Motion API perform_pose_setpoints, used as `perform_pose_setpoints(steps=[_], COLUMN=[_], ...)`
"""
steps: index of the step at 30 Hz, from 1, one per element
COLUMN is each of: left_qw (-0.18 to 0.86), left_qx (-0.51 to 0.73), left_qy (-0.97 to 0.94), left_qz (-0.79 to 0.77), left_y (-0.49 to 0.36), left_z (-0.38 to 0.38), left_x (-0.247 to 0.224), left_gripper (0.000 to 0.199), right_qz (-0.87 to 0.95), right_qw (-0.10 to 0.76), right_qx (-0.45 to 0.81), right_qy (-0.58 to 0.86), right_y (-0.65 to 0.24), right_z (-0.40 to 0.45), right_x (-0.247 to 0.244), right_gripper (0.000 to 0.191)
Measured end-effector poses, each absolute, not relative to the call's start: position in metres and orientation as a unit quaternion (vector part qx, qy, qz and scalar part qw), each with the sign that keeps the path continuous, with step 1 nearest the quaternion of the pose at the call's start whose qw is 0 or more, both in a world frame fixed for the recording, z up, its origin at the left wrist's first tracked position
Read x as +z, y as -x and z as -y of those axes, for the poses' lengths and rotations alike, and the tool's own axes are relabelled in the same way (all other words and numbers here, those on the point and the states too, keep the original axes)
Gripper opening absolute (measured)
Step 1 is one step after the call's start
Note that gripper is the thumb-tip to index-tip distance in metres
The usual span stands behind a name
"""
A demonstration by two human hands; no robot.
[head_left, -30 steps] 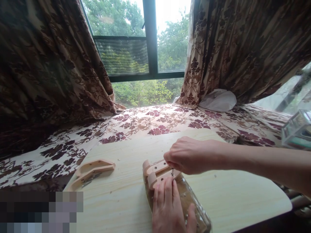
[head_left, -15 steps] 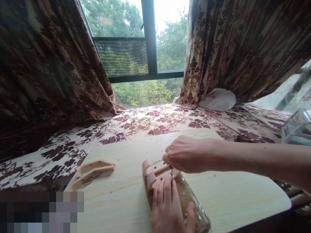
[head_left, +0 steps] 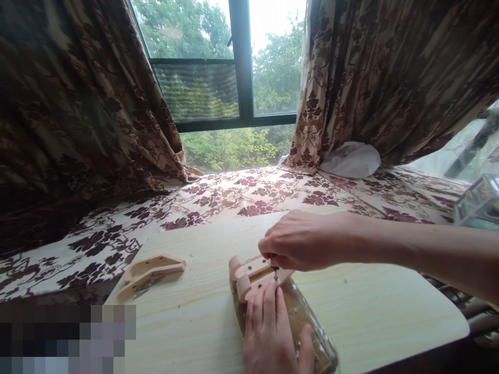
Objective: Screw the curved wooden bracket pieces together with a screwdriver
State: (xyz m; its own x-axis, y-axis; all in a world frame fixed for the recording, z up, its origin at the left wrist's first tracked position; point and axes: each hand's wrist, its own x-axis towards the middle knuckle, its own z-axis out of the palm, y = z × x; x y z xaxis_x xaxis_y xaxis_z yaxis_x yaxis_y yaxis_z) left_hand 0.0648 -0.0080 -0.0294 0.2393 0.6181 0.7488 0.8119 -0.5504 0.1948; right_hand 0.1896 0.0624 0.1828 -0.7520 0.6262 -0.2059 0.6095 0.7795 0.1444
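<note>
The grip of our right hand [head_left: 298,240] is closed on a thin metal tool [head_left: 275,267], most of it hidden by the fingers. The tool points down at the near slat [head_left: 259,284], close to a dark hole in it; we cannot tell whether its tip touches the wood.

Our left hand [head_left: 268,332] lies palm down on the block [head_left: 307,322], unclenched, its thumb apart and its fingertips against the near slat. The far slat [head_left: 249,269] lies alongside, beyond the near one, with dark holes along it. Both have a rounded raised end towards our left and rest on the block, which is brown under a shiny clear wrap.

The block sits on our pale table [head_left: 191,306]. To our left on the table, well apart from the block, we have two more wooden parts [head_left: 159,269] with thin dark metal pieces [head_left: 148,285] beside them. Past the table spreads a flowered cloth [head_left: 249,192], with a white bag [head_left: 353,160] by the right curtain [head_left: 362,78].
</note>
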Motion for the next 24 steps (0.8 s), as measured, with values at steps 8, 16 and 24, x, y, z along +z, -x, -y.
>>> perform_pose_setpoints(steps=[8,16,24], left_qw=[0.115,0.131,0.129], left_qx=[-0.413,-0.408,-0.405], left_qy=[0.782,0.779,0.784], left_qz=[0.453,0.458,0.452], left_y=[-0.064,-0.064,-0.063], left_z=[0.006,0.007,0.006], left_x=[-0.032,-0.031,-0.028], left_gripper=[0.050,0.047,0.046], right_qz=[-0.931,-0.925,-0.954], right_qw=[0.094,0.104,0.080], right_qx=[0.038,0.064,0.046], right_qy=[-0.351,-0.359,-0.285], right_y=[-0.191,-0.189,-0.192], right_z=[-0.073,-0.069,-0.066], right_x=[0.164,0.172,0.162], right_gripper=[0.021,0.020,0.022])
